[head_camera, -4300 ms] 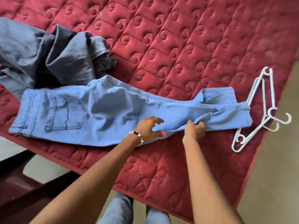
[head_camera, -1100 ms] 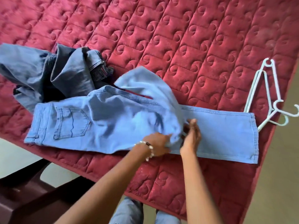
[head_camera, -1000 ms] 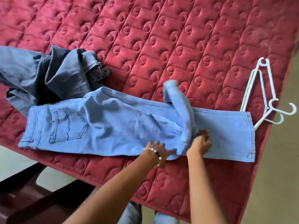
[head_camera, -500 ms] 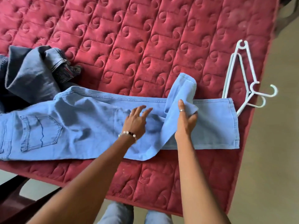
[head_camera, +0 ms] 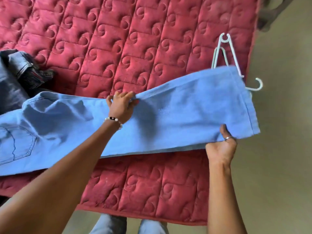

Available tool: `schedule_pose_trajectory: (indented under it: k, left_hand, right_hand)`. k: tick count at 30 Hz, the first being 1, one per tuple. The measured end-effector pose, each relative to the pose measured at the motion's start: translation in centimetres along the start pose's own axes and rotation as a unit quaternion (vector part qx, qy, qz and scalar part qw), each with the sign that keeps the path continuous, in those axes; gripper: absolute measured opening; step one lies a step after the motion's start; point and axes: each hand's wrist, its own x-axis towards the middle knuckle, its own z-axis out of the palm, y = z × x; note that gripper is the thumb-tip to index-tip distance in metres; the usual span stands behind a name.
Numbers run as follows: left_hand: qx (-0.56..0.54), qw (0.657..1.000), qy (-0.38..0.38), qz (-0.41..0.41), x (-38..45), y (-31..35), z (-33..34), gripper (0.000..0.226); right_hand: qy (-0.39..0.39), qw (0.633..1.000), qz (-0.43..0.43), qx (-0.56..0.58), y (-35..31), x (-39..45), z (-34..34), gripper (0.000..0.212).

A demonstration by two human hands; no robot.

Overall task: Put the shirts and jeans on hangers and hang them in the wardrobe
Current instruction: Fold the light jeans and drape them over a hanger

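Note:
Light blue jeans (head_camera: 177, 119) lie stretched left to right across the red quilted bed (head_camera: 135, 39), back pocket at the far left. My left hand (head_camera: 121, 105), wearing a bead bracelet, pinches the far edge of the legs near the knee. My right hand (head_camera: 221, 147) grips the near edge close to the hem, which is lifted and blurred. White plastic hangers (head_camera: 226, 53) lie at the bed's right edge, partly under the hem. Darker grey-blue jeans (head_camera: 15, 78) are bunched at the far left.
The bed's right and near edges drop to a beige floor (head_camera: 278, 149). Dark furniture (head_camera: 270, 16) shows at the top right corner. My legs in jeans (head_camera: 128, 225) stand at the bed's near edge.
The folded-back upper leg has been pulled out straight to the right over the lower one. My right hand slid to the hem end; my left hand moved to the far edge.

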Motion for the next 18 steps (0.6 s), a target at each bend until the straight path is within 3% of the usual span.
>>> schedule_pose_trajectory:
  k: [2,6,8,10,11,13,16,18]
  left_hand:
    - [0.062,0.998,-0.022,0.001,0.8,0.9,1.0,0.027]
    - [0.170,0.985,-0.033,-0.025,-0.5,3.3,3.6,0.061]
    - [0.193,0.981,-0.010,0.025,-2.4,4.3,4.6,0.048]
    - [0.194,0.973,-0.020,0.121,-4.7,4.5,5.7,0.038]
    - [0.190,0.967,-0.041,0.164,-6.1,4.5,6.4,0.039]
    - [0.197,0.956,-0.094,0.196,-8.7,3.9,7.4,0.047]
    - [0.206,0.961,-0.136,0.122,-11.6,2.9,8.1,0.059]
    - [0.224,0.959,-0.152,0.077,-12.9,2.6,7.9,0.066]
  right_hand:
    - [0.057,0.997,0.031,-0.027,0.2,1.7,-2.8,0.047]
    - [0.146,0.986,0.049,-0.065,1.2,2.7,-6.1,0.034]
    - [0.164,0.984,0.067,-0.011,1.5,2.8,-6.0,0.026]
    - [0.166,0.983,0.040,-0.063,1.1,3.1,-5.7,0.018]
    - [0.169,0.978,-0.007,-0.124,0.8,3.4,-5.9,0.024]
    - [0.158,0.977,-0.049,-0.136,0.0,4.0,-5.8,0.035]
    - [0.141,0.973,-0.067,-0.171,-0.5,4.0,-5.9,0.039]
    - [0.188,0.951,-0.063,-0.236,0.1,3.9,-6.8,0.031]
